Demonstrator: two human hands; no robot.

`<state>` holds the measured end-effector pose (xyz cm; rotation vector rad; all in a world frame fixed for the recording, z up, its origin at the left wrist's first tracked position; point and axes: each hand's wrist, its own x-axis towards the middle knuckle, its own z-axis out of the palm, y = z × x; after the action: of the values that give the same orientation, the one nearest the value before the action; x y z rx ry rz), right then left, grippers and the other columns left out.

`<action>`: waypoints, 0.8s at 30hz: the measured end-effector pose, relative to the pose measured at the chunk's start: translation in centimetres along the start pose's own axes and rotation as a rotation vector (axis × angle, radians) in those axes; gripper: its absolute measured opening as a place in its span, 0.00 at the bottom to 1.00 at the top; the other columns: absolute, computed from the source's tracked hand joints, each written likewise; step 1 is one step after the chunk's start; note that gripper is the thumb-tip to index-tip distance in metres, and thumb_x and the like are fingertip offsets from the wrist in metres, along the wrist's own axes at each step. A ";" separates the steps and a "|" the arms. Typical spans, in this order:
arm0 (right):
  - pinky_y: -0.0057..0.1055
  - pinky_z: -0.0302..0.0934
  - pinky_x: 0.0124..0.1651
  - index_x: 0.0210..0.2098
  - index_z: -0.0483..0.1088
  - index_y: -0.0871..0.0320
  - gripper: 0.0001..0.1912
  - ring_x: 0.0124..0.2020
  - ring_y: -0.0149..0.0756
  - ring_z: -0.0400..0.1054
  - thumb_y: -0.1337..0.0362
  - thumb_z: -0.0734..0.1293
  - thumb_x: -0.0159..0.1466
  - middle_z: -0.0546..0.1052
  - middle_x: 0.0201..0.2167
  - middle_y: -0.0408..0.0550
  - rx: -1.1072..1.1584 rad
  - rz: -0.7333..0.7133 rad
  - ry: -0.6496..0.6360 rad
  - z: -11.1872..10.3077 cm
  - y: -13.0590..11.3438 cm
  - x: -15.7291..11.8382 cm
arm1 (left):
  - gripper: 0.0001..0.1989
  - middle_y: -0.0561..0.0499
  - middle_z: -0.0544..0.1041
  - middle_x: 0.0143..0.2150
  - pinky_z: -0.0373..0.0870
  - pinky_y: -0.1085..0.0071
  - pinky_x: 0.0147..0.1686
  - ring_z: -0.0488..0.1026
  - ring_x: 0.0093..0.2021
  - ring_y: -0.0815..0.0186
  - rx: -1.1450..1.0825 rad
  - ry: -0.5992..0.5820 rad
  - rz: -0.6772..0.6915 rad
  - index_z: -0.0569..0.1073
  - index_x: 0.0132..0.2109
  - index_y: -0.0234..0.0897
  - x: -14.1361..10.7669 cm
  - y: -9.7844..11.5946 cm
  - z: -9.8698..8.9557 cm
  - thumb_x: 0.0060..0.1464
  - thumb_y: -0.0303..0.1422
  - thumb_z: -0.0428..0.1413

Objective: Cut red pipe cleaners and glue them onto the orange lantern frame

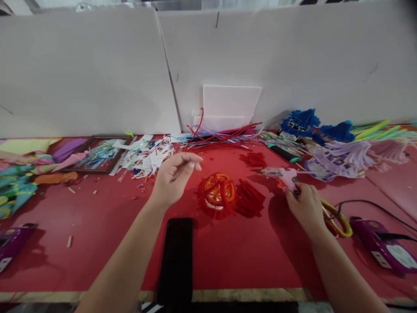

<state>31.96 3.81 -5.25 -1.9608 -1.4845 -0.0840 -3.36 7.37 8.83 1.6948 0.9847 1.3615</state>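
Observation:
My left hand (174, 178) hovers left of a round red and orange pipe-cleaner piece (219, 194). Its fingers are bent, with the thumb against them; anything between them is too small to make out. My right hand (305, 204) is wrapped round the handle of a pink glue gun (285, 174), whose nozzle points left. A bundle of short red pipe-cleaner pieces (250, 198) lies against the round piece's right side. Behind it sits a smaller red pile (256, 159).
A black phone (176, 261) lies near the front edge. Yellow-handled scissors (342, 221) and a purple device (384, 245) with a cable are at right. White scraps (151, 158) and a brown frame (106, 167) lie back left. Blue tassels (301, 121) are back right.

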 end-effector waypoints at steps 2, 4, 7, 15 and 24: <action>0.46 0.60 0.47 0.38 0.66 0.59 0.16 0.41 0.50 0.65 0.56 0.60 0.55 0.70 0.34 0.57 0.022 0.017 0.025 -0.2 -0.4 -0.1 | 0.04 0.52 0.73 0.31 0.73 0.66 0.44 0.73 0.36 0.68 -0.190 0.041 -0.071 0.72 0.38 0.42 -0.3 0.1 0.5 0.57 0.35 0.54; 0.46 0.60 0.46 0.38 0.67 0.59 0.16 0.39 0.49 0.65 0.55 0.60 0.56 0.70 0.34 0.57 0.042 0.032 0.042 -0.2 -0.7 -0.2 | 0.05 0.53 0.72 0.33 0.73 0.62 0.47 0.73 0.36 0.68 -0.364 0.069 -0.157 0.70 0.39 0.43 -0.6 0.5 0.9 0.55 0.37 0.55; 0.45 0.61 0.43 0.38 0.67 0.59 0.18 0.36 0.47 0.64 0.52 0.60 0.56 0.69 0.31 0.54 0.070 0.048 0.050 -0.2 -1.1 -0.2 | 0.06 0.55 0.71 0.33 0.74 0.63 0.45 0.73 0.35 0.70 -0.520 0.077 -0.258 0.69 0.40 0.45 -0.8 1.2 1.1 0.54 0.36 0.56; 0.42 0.60 0.42 0.36 0.68 0.60 0.18 0.34 0.44 0.63 0.52 0.61 0.55 0.68 0.30 0.53 0.124 0.092 0.036 -0.2 -1.7 -0.1 | 0.13 0.56 0.71 0.34 0.73 0.78 0.36 0.69 0.30 0.77 -1.002 0.163 -0.418 0.73 0.38 0.41 -1.4 2.9 1.0 0.43 0.24 0.63; 0.41 0.58 0.41 0.37 0.68 0.62 0.18 0.34 0.42 0.61 0.55 0.62 0.54 0.66 0.30 0.51 0.163 0.123 0.068 -0.3 -1.9 -0.2 | 0.15 0.58 0.68 0.30 0.71 0.81 0.31 0.66 0.27 0.78 -1.193 0.129 -0.474 0.71 0.34 0.38 -1.5 3.5 1.3 0.42 0.15 0.60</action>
<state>30.32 3.75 -4.16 -1.8934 -1.2832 0.0225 -1.85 4.41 11.13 0.4483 0.3916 1.2979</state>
